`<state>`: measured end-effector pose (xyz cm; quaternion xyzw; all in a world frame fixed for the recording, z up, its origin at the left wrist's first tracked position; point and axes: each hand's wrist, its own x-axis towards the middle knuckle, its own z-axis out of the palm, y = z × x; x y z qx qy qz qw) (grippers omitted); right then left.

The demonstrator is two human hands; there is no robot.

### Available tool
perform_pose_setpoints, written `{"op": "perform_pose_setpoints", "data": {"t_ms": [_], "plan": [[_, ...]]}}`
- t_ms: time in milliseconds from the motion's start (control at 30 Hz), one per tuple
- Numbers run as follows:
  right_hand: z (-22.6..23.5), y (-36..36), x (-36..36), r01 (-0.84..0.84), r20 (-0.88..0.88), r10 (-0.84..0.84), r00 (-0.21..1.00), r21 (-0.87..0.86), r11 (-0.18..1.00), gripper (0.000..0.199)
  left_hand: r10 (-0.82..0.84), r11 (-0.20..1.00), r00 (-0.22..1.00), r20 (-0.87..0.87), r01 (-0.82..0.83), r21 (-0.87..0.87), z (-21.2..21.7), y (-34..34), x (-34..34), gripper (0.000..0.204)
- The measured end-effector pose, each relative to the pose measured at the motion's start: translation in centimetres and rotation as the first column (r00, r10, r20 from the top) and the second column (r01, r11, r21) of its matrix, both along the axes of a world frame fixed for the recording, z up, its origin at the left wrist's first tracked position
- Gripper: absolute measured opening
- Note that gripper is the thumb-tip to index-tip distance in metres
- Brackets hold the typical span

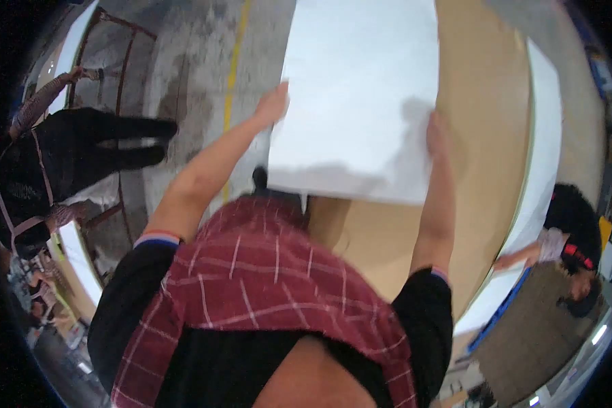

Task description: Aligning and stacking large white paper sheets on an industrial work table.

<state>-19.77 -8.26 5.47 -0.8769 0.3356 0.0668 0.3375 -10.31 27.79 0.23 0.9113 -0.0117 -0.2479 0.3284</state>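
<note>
No packages, labels, signs or screens can be made out; only blurred, unreadable coloured shapes are seen at the right rim.

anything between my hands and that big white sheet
Nothing visible does. The left hand is already on the left edge of the white sheet, and the right hand lies against its right edge, above the tan table.

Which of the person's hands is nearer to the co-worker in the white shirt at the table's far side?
Right. The right hand rests on the white sheet's right edge, toward the co-worker; the left hand grips its opposite edge.
</note>
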Motion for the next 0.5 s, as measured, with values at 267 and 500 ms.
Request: {"op": "perform_pose_setpoints", "data": {"t_ms": [267, 500], "plan": [[-6.3, -3.6, -3.1, 0.066, 0.201, -0.128, 0.971, 0.287, 0.956, 0.056, 0.142, 0.885, 0.99, 0.016, -0.119, -0.451, -5.2, -1.9, -1.4, 0.066], [-4.3, -1.9, 1.8, 0.146, -0.024, -0.146, 0.989, 0.335, 0.931, 0.054, 0.187, 0.918, 0.96, -0.207, -0.246, -0.31, -3.1, 0.0, 3.6, 0.066]]}}
